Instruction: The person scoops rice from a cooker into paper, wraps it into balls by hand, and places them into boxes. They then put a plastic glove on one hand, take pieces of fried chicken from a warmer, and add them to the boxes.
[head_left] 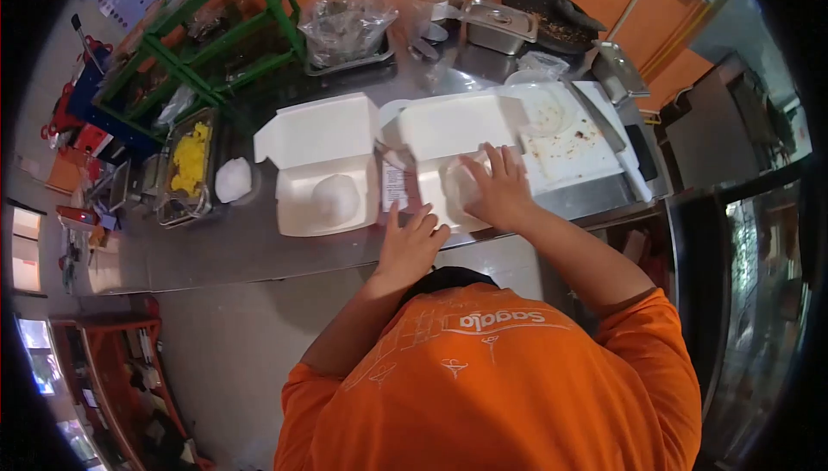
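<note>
Two white paper food boxes stand side by side with their lids folded back. In the left box (293, 222) lies a rounded mound of white rice (335, 200). My right hand (502, 193) reaches into the right box (431, 205), its fingers curved over a pale round thing (460, 181), perhaps a bowl; the hand partly hides it. My left hand (412, 245) is open at that box's near left corner, fingers apart and holding nothing. A small printed packet (395, 188) lies between the boxes.
A clear tray of yellow food (189, 160) and a white lump (233, 180) are to the left. On the right, a knife (595, 117) lies by a crumb-strewn white cutting board (556, 160). A green rack (185, 61), a metal container (498, 27) and a stone mortar (552, 18) stand behind.
</note>
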Demonstrator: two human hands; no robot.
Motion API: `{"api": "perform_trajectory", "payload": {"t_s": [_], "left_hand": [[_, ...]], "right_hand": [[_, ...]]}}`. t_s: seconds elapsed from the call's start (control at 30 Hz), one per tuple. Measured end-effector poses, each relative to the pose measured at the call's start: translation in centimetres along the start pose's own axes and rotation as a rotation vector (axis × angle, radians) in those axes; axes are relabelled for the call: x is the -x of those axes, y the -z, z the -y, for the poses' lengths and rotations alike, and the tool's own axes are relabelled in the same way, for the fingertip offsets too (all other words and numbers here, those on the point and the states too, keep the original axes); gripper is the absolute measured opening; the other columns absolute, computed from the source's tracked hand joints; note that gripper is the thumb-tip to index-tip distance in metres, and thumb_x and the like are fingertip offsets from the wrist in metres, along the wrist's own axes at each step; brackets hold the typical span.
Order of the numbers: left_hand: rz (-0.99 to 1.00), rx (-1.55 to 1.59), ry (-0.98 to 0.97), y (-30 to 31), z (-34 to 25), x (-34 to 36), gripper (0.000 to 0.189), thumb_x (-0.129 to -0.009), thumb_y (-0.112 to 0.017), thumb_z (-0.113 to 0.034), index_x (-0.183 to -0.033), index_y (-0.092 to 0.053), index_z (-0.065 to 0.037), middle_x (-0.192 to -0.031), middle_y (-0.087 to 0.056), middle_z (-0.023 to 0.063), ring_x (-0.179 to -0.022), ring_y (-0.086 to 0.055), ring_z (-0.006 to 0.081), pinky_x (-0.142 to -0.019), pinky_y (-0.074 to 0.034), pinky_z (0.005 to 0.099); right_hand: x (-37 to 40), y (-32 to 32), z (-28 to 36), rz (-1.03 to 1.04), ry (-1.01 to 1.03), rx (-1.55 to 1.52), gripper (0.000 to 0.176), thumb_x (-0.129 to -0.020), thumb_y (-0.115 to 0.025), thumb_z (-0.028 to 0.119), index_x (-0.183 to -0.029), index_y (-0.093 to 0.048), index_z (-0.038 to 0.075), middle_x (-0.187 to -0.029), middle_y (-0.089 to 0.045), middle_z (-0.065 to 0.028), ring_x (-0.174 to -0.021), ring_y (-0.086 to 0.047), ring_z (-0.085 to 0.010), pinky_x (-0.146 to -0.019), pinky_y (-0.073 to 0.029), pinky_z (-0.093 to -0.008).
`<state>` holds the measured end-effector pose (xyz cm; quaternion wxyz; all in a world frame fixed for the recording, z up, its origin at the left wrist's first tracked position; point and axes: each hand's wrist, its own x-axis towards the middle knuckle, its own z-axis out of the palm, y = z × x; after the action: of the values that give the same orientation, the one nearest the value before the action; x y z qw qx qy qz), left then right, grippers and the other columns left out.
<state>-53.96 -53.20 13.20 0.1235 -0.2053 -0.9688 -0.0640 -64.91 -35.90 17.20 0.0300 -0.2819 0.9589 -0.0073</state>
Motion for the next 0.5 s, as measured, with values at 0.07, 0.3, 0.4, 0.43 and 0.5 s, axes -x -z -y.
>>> {"api": "perform_trajectory", "payload": {"t_s": [0.07,0.3,0.4,0.43,0.5], "left_hand": [[0.022,0.023,-0.058,-0.1,1.5,0.3,0.02,-0.078,-0.053,-0.013,-0.097,-0.057,-0.016,-0.1,-0.055,0.0008,-0.117,-0.045,0.0176,-0.097,-0.026,0.0604],[-0.285,0.117,-0.167,3.3,10.4,6.7,0.035,-0.076,-0.062,-0.022,-0.111,-0.057,-0.015,-0.114,-0.056,0.0051,-0.103,-0.054,0.0257,-0.091,-0.036,0.0524],[-0.509,0.4,0.527,8.7,21.4,7.9,0.04,-0.087,-0.053,-0.018,-0.121,-0.045,0.002,-0.114,-0.051,0.0192,-0.104,-0.052,0.0321,-0.091,-0.039,0.0428],[-0.453,0.28,0.641,6.7,28.2,9.6,0.047,-0.09,-0.049,-0.018,-0.128,-0.038,0.006,-0.121,-0.047,0.0242,-0.11,-0.048,0.0346,-0.097,-0.036,0.0417],[-0.15,0.144,0.513,2.7,37.3,11.5,0.068,-0.081,-0.062,-0.02,-0.134,-0.029,0.006,-0.129,-0.04,0.0247,-0.12,-0.037,0.04,-0.105,-0.026,0.0444]], "right_hand": [[-0.4,-0.8,0.6,0.137,0.022,-0.054,0.08,-0.069,-0.069,0.032,-0.139,-0.03,0.028,-0.147,-0.014,-0.0189,-0.127,-0.031,-0.0403,-0.1,-0.034,-0.0475],[0.2,-1.2,5.5,-0.02,-0.427,-0.034,0.079,-0.063,-0.075,0.038,-0.134,-0.042,0.028,-0.147,-0.014,-0.0186,-0.131,-0.028,-0.0365,-0.105,-0.03,-0.0423],[1.9,-1.9,5.4,-0.323,-0.432,-0.233,0.066,-0.071,-0.069,0.042,-0.13,-0.047,0.021,-0.141,-0.028,-0.0222,-0.126,-0.033,-0.0392,-0.103,-0.032,-0.044],[3.4,-0.4,6.6,-0.382,-0.435,-0.413,0.063,-0.072,-0.068,0.04,-0.126,-0.048,0.014,-0.138,-0.031,-0.0238,-0.124,-0.036,-0.0405,-0.102,-0.032,-0.0445],[5.5,-3.0,7.9,-0.469,-0.359,-0.429,0.054,-0.074,-0.066,0.033,-0.121,-0.051,0.01,-0.137,-0.03,-0.0262,-0.118,-0.041,-0.0413,-0.099,-0.035,-0.0457]]}}
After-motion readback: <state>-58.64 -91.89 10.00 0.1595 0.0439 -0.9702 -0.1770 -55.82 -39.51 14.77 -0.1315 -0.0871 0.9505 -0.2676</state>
